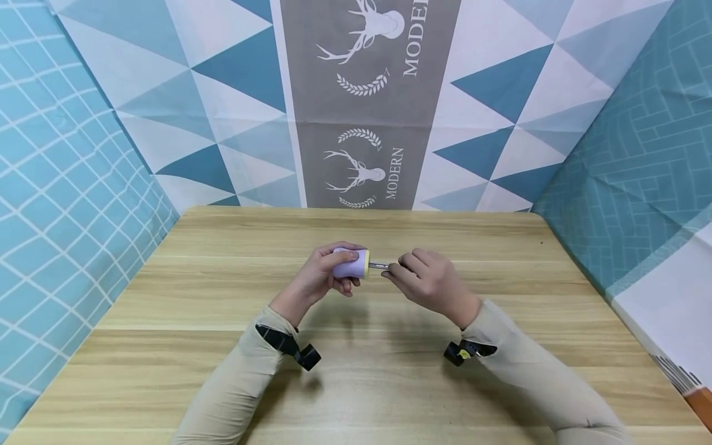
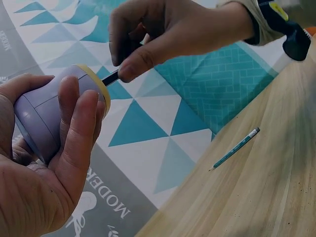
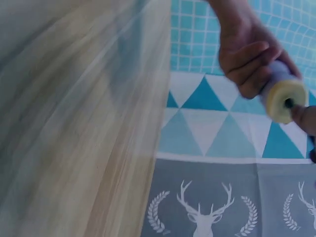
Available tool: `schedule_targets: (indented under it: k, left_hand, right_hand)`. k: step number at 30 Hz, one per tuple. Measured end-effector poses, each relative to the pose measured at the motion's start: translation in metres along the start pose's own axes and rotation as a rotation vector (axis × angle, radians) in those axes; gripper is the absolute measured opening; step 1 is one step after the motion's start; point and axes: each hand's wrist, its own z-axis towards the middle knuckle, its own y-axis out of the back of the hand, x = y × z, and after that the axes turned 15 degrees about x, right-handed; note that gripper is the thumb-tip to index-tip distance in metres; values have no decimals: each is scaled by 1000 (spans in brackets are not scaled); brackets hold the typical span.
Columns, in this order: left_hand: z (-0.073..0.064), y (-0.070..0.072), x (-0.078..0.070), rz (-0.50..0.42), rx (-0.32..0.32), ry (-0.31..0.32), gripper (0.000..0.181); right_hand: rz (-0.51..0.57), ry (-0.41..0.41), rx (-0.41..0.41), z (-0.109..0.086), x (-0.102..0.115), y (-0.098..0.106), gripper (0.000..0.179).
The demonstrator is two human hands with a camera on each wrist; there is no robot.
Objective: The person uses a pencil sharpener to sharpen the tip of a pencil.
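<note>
My left hand [image 1: 319,275] is wrapped round a lilac pencil sharpener [image 1: 350,264] with a yellow rim, thumb along its top. The sharpener lies sideways in the hand, above the table, its rim facing right. A slim dark pencil [image 1: 379,266] sticks into the hole in that rim. My right hand [image 1: 428,279] pinches the pencil close to the sharpener, and its fingers hide the pencil's far end. In the right wrist view, the round hole in the yellow face [image 3: 288,101] shows, with a right fingertip [image 3: 305,118] right beside it.
In the left wrist view, a teal pencil [image 2: 236,149] lies on the wooden table [image 1: 356,395]. Patterned cloth [image 1: 367,117] hangs behind the table, with blue cloth at both sides. A camera is strapped to each wrist.
</note>
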Motion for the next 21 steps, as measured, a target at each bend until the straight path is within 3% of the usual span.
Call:
schedule_targets:
  k: [4, 9, 17, 21]
  left_hand:
    - [1, -1, 2, 2, 2, 18, 29]
    - [4, -1, 5, 3, -7, 33, 33]
    - [2, -1, 6, 1, -31, 29, 30]
    - [2, -2, 6, 5, -37, 21, 26]
  right_hand:
    - [-119, 49, -28, -4, -3, -7, 20]
    - [-197, 92, 16, -7, -8, -10, 24]
    - [-152, 121, 79, -6, -10, -11, 32]
    - [-18, 93, 122, -3, -11, -11, 38]
